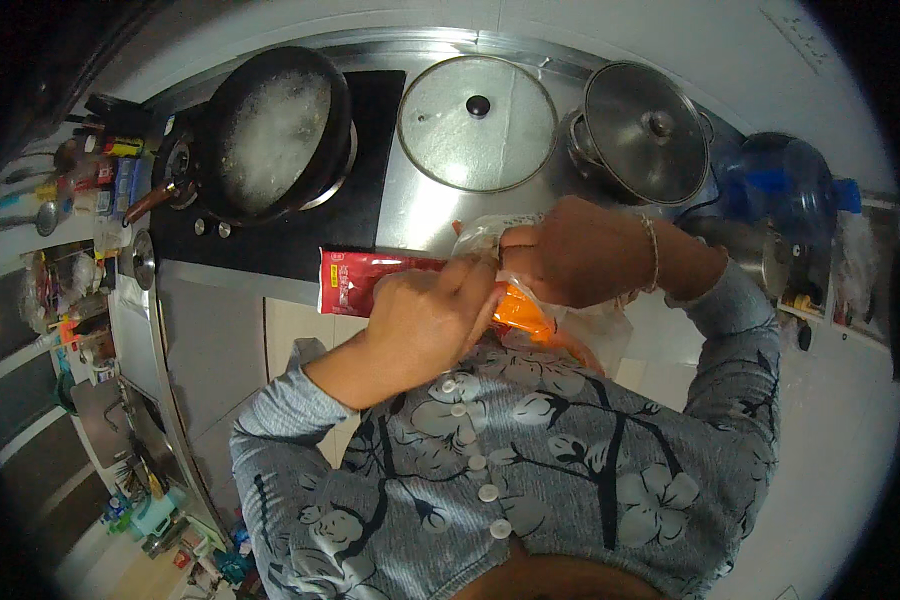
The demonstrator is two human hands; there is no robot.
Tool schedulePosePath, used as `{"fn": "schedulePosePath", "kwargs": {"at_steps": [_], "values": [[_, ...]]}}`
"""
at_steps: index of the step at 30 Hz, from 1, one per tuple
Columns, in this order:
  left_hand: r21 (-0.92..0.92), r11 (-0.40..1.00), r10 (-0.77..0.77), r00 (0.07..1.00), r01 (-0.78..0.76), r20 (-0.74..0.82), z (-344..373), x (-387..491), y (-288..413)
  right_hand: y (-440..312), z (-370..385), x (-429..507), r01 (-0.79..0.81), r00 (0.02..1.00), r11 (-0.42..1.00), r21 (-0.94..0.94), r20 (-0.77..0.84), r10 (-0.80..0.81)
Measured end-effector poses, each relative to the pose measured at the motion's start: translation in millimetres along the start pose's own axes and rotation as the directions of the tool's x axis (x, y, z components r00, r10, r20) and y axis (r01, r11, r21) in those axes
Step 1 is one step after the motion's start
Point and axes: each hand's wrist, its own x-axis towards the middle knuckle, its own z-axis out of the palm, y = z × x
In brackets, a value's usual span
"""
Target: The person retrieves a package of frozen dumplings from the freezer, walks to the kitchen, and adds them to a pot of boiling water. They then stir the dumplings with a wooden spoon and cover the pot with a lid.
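Note:
My left hand (435, 311) is closed on a red plastic food packet (349, 281), whose end sticks out to the left of my fingers. Close beside it, my right hand (570, 251) grips a clear plastic bag (487, 229) with its fingers bent. Orange packaging (521, 309) shows just below where the two hands meet. More of the clear bag hangs under my right wrist. Both hands are held at the front edge of the counter; my fingertips are partly hidden.
A black wok (277, 135) with foamy, bubbling liquid sits on the cooktop (379, 157) at left. A glass lid (480, 150) lies on the steel counter; right of it stands a lidded steel pot (645, 135). A blue water jug (784, 176) is at far right.

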Motion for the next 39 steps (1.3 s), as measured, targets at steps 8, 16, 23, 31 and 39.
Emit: {"fn": "schedulePosePath", "kwargs": {"at_steps": [8, 16, 23, 31, 39], "values": [[-0.113, 0.966, -0.207, 0.957, 0.233, 0.204, -7, 2, 19, -13, 0, 6, -0.030, 0.999, 0.998, -0.049, -0.020, 0.029], [-0.120, 0.990, -0.062, 0.996, 0.070, 0.065, 4, 1, 12, -19, 7, 1, 0.002, 0.992, 0.998, -0.057, -0.129, -0.010], [-0.106, 0.984, 0.119, 0.974, -0.141, -0.192, 19, -6, 0, -9, 21, 0, 0.080, 0.974, 0.991, -0.107, -0.202, -0.100], [0.006, 0.970, 0.239, 0.940, -0.245, -0.243, 29, -7, -6, 5, 31, -9, 0.169, 0.930, 0.980, -0.102, -0.314, -0.193], [-0.019, 0.959, 0.269, 0.928, -0.283, -0.256, 35, -15, -20, 24, 38, -14, 0.198, 0.931, 0.974, -0.106, -0.292, -0.221]]}}
